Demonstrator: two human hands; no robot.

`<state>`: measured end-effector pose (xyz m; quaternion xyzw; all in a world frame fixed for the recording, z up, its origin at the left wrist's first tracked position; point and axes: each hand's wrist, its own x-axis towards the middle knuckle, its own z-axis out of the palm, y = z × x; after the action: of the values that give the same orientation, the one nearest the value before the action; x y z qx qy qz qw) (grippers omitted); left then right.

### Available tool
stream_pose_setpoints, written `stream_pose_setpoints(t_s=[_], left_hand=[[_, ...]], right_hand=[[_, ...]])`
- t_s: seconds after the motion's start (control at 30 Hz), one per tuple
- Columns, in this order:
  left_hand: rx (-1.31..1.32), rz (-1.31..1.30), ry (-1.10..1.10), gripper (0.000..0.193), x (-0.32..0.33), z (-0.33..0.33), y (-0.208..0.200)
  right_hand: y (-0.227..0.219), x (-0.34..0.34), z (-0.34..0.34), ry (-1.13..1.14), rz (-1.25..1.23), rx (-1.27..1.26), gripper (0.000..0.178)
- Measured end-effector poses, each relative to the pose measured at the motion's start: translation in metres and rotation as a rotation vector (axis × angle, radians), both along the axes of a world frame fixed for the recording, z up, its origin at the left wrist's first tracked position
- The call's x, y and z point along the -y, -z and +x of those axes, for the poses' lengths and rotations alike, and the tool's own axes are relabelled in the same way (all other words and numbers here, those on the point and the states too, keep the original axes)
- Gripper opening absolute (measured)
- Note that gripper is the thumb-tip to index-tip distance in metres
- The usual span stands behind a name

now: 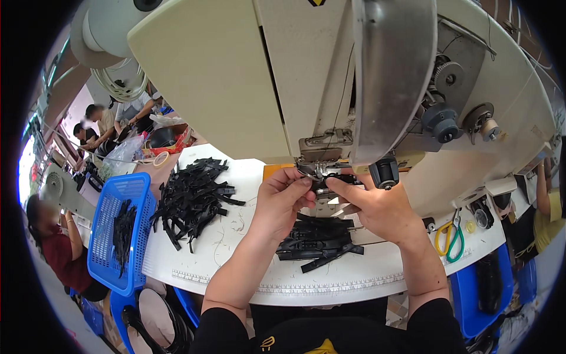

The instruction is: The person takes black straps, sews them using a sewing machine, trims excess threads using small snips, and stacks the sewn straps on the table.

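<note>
Both my hands are up at the needle area of a large cream sewing machine (206, 76). Thumb and fingers of my left hand (282, 203) are pinched together just left of the metal presser foot (319, 171). On its right side, my right hand (383, 207) pinches a small black strip (343, 177), mostly covered by the fingers and the foot. Whatever sits between my left fingertips is hidden. Below my hands, close to the table's front, lies a stack of black strips (318, 241). A bigger loose heap of black strips (191, 197) spreads to the left.
A blue plastic basket (143, 236) with black strips stands at the table's left edge. Scissors (455, 242) with yellow and green handles lie at the right. A blue bin (466, 304) sits below the table's right side. Several people work in the background at left; another is at far right.
</note>
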<state>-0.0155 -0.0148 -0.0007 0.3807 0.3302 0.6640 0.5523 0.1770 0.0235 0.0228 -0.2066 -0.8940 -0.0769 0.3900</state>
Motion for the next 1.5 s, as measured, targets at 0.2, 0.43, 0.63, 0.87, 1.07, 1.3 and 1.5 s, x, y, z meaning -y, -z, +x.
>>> stream_pose_setpoints(t_s=[0.2,0.43,0.63,0.87,1.07,1.3,1.5], left_hand=[[0.202,-0.087,0.112,0.015,0.010,-0.005,-0.008],[-0.068,-0.066,0.287,0.026,0.022,-0.017,-0.006],[-0.044,-0.065,0.379,0.024,0.022,-0.027,-0.010],[-0.173,-0.120,0.343,0.017,0.021,-0.023,-0.007],[-0.498,-0.037,0.258,0.015,0.013,-0.024,-0.002],[-0.295,-0.057,0.212,0.023,0.012,-0.023,-0.004],[-0.255,-0.096,0.082,0.014,0.005,-0.025,0.002]], right_hand=[[-0.001,0.004,0.006,-0.069,-0.274,-0.034,0.039],[-0.005,0.015,-0.001,-0.155,-0.232,0.006,0.041],[-0.002,0.014,-0.006,-0.211,-0.106,-0.004,0.044],[-0.005,0.017,-0.005,-0.162,-0.159,0.058,0.043],[-0.006,0.014,-0.004,-0.078,-0.121,0.214,0.035],[0.000,0.005,0.000,0.021,-0.089,0.142,0.036],[0.000,0.000,-0.004,0.006,-0.022,0.110,0.038]])
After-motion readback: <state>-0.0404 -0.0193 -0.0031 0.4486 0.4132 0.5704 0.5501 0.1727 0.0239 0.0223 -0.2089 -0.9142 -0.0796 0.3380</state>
